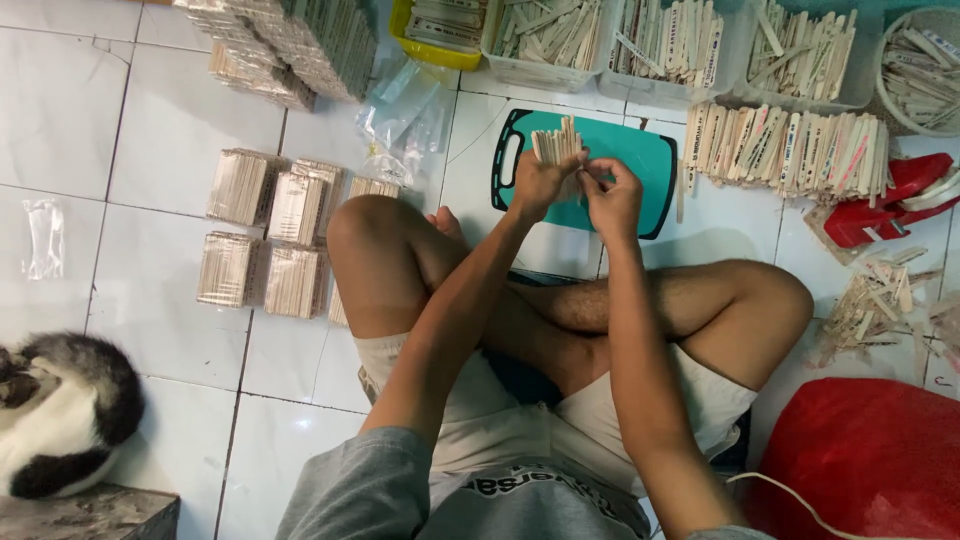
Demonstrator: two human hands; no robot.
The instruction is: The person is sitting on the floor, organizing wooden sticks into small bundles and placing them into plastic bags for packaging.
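Sticks (558, 140), thin flat pale wooden ones, stand upright as a small bundle in the left hand (540, 182), which is closed around their lower ends, while the right hand (610, 195), just beside it, pinches with narrowed fingertips at the bundle's side. Squaring them well probably calls for a loose left grip, so the smooth slats can slide level, tapped on the teal plastic cutting board (640, 160) lying directly beneath both hands. Left of the left hand, finished bundles (268, 240) sit on the glossy white floor tiles (170, 130).
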